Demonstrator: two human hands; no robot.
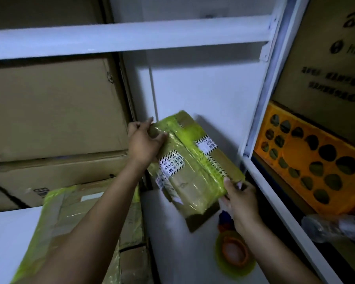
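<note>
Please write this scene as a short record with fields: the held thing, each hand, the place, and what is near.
held thing: parcel, cardboard, wrapped in yellow-green tape, with white labels
left hand: grips the far left corner
right hand: grips the near right corner
pose: tilted above the white shelf; contact unclear
near, on shelf: tape roll
right: orange crate
left: brown boxes, second taped parcel

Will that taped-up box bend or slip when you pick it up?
Probably stiff: the box keeps straight edges though the left hand and right hand hold only opposite corners. Its glossy tape wrap may feel a bit slippery. It seems fairly light, since corner grips carry it.
</note>
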